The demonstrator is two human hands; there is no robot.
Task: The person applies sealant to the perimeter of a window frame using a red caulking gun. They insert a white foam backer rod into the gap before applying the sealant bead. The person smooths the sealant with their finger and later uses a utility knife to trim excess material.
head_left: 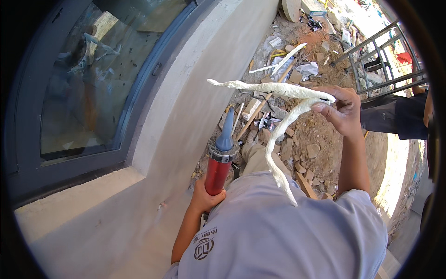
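My left hand [204, 197] is wrapped around the red tube gun [218, 174], and the blue nozzle [226, 130] on it points away from me. My right hand [344, 109] is off to the right of the tube gun. Its thumb and fingers are squeezed together on the white strip [265, 88]. The white strip is lumpy, with two long arms that meet at my fingers. I can't tell if it is one bent piece or two. One arm reaches left, past the tube gun's tip. The other droops down to the right of the tube gun, over my grey shirt [288, 232]. Left of the tube gun is a window [97, 88]. Right of it, broken bricks [313, 151] lie on the dirt.
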